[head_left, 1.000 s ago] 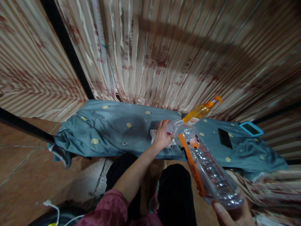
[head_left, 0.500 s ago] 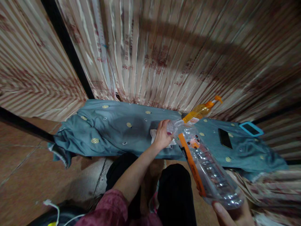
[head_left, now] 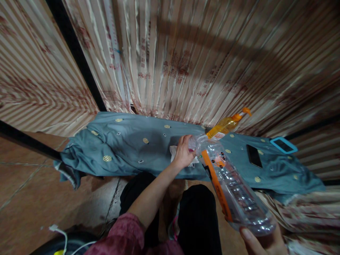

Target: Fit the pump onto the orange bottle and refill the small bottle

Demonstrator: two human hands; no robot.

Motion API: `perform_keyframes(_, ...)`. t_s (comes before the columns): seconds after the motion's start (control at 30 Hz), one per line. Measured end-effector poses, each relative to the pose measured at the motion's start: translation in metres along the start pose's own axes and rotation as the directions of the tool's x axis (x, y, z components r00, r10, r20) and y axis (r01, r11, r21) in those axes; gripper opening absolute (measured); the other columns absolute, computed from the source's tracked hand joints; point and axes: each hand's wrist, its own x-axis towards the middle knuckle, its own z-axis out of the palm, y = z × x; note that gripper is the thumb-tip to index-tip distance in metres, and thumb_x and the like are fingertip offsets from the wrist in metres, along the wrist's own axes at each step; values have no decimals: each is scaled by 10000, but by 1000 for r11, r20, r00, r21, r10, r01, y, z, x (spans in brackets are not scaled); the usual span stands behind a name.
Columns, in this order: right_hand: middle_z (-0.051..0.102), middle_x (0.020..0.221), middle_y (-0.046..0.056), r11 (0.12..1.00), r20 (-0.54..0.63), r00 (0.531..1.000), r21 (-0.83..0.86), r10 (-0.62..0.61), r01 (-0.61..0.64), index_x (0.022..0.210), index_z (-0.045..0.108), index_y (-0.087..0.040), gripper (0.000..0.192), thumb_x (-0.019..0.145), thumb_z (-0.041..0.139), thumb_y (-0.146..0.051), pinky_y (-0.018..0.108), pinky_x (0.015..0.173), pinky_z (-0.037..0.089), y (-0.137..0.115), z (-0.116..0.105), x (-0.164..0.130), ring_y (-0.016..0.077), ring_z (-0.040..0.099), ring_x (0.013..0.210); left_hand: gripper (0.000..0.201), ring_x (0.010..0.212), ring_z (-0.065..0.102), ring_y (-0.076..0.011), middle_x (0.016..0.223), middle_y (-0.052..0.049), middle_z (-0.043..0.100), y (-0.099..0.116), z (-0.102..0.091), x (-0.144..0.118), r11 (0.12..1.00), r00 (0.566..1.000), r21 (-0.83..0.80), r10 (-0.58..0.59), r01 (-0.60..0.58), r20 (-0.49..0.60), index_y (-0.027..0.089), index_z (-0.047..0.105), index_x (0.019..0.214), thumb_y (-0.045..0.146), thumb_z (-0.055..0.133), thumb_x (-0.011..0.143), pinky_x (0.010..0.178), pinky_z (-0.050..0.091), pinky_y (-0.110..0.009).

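One clear bottle (head_left: 233, 186) slants over the front edge of the table (head_left: 130, 145), my left hand (head_left: 182, 153) clamped around its neck end, my right hand (head_left: 275, 243) gripping its base. A pump bottle (head_left: 222, 128) stands near the back edge; a phone (head_left: 254, 156) lies toward the right end.
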Motion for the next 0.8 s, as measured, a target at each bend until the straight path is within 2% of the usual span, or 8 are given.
perform_keyframes(0.2, 496, 1180, 163, 1000, -7, 1000, -5, 1, -1, 1385, 394, -134, 1106, 504, 805, -661, 598, 1122, 174, -2, 1, -1, 454, 380, 1260, 542, 1246, 503, -290, 1284, -122, 528, 2, -1, 0, 1000, 1000, 14, -14, 14, 10, 189, 474, 1245, 226, 694, 750, 1101, 406, -474)
perform_keyframes(0.4, 453, 1345, 176, 999, 39, 999, 30, -25, 24, 1416, 376, -162, 1080, 549, 795, -652, 567, 1132, 197, 0, 0, -1, 425, 381, 1284, 544, 1246, 504, -286, 1277, -120, 533, 2, -2, 0, 1000, 1000, 20, -12, 11, 8, 189, 472, 1249, 205, 688, 750, 1099, 410, -470)
perform_keyframes(0.53, 472, 1326, 184, 998, 75, 995, -11, -65, 66, 1417, 382, -157, 1047, 584, 768, -661, 564, 1108, 266, -1, -2, -1, 407, 440, 1232, 545, 1248, 501, -289, 1285, -137, 527, 1, -1, -1, 1000, 1000, 16, -3, 3, 5, 164, 473, 1251, 209, 687, 753, 1104, 404, -464)
perform_keyframes(0.67, 456, 1360, 164, 998, 114, 992, 3, -62, 62, 1441, 355, -206, 1016, 613, 753, -641, 605, 1119, 209, -2, -3, -2, 419, 419, 1264, 544, 1246, 505, -280, 1282, -119, 526, 0, -1, -1, 1000, 1000, 14, -2, 2, 3, 191, 470, 1249, 213, 691, 752, 1098, 412, -466)
perform_keyframes(0.8, 441, 1407, 212, 997, 100, 993, -55, -57, 62, 1444, 358, -147, 1058, 609, 739, -672, 597, 1100, 265, -6, -3, -3, 428, 437, 1257, 546, 1253, 501, -285, 1286, -114, 528, 1, -1, 0, 1000, 1000, 10, -7, 7, 4, 206, 469, 1247, 199, 685, 746, 1094, 409, -482)
